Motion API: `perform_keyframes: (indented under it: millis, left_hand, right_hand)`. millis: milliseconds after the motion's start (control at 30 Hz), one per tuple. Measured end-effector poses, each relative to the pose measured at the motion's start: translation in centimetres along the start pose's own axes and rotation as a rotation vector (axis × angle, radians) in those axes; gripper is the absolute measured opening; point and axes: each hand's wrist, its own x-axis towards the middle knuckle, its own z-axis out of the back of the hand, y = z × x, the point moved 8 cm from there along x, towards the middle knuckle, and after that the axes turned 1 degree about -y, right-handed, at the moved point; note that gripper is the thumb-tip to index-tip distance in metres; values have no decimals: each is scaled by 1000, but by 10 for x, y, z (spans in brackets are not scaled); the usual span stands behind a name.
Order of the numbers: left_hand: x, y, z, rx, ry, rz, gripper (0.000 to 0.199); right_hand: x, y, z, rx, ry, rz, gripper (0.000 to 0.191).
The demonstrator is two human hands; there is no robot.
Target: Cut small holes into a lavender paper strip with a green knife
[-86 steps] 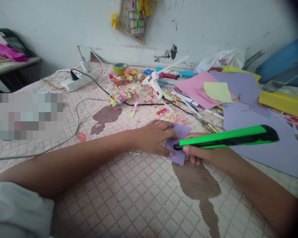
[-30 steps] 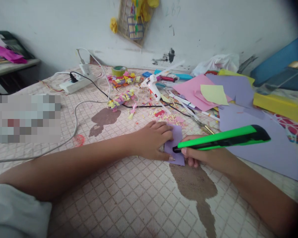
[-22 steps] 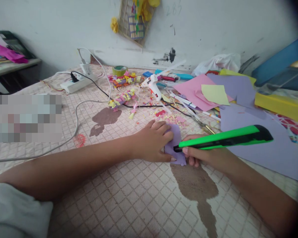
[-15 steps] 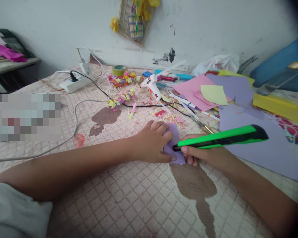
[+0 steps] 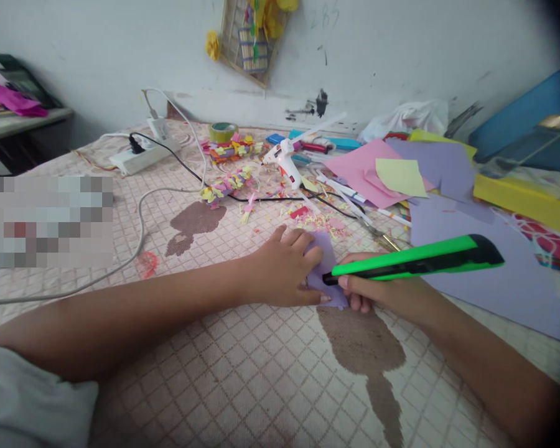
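Note:
A small piece of purple paper lies on the patterned cloth in front of me. My left hand rests on its left part with the fingers spread, pressing it down. In my right hand is a green and black utility knife, gripped near its front end. The knife's tip points left and meets the paper close to my left fingers. Whether the blade is out, I cannot tell. My right fingers touch the paper's right edge.
Beyond the hands stand a white glue gun, scissors and scattered paper scraps. Large purple sheets and pink paper lie at right. A power strip sits back left, its grey cable crossing the cloth.
The whole view has shifted very slightly. Both hands, the knife and the paper stay in nearly the same places, the knife tip still on the paper.

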Motion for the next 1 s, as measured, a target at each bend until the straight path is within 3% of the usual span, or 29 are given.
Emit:
perform_keyframes:
  millis: [600,1000]
  left_hand:
    - [0,0,2,81,-41,15,66]
    - [-5,-9,3,232,-18,138,69]
  right_hand:
    - [0,-2,3,4,-45,-43,13]
    - [1,-5,2,6,-41,-49,16]
